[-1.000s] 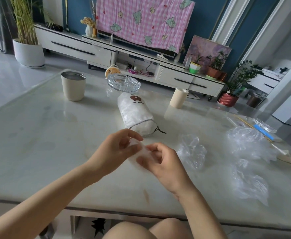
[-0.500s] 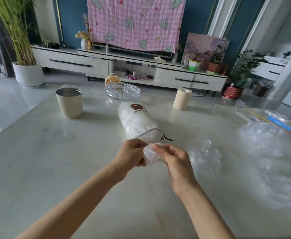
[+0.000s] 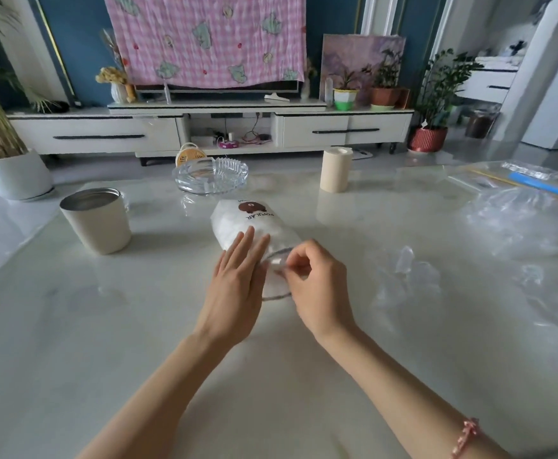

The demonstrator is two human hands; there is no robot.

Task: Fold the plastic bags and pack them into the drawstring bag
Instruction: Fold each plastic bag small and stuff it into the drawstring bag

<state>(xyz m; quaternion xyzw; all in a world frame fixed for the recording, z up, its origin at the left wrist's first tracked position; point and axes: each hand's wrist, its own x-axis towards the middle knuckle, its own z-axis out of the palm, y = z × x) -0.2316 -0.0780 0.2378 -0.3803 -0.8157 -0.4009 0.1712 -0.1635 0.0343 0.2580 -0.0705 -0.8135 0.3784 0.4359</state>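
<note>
Marble table (image 3: 105, 326): drawstring bag (image 3: 254, 220) under left fingers (image 3: 246, 245), right fingers (image 3: 297, 261) pinching mouth.

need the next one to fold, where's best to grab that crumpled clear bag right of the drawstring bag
Probably pinch the raised peak at the far edge of the crumpled clear bag, coming down from above with the right hand, the nearer one. That fold stands up off the table; the rest lies low and spread.
</note>
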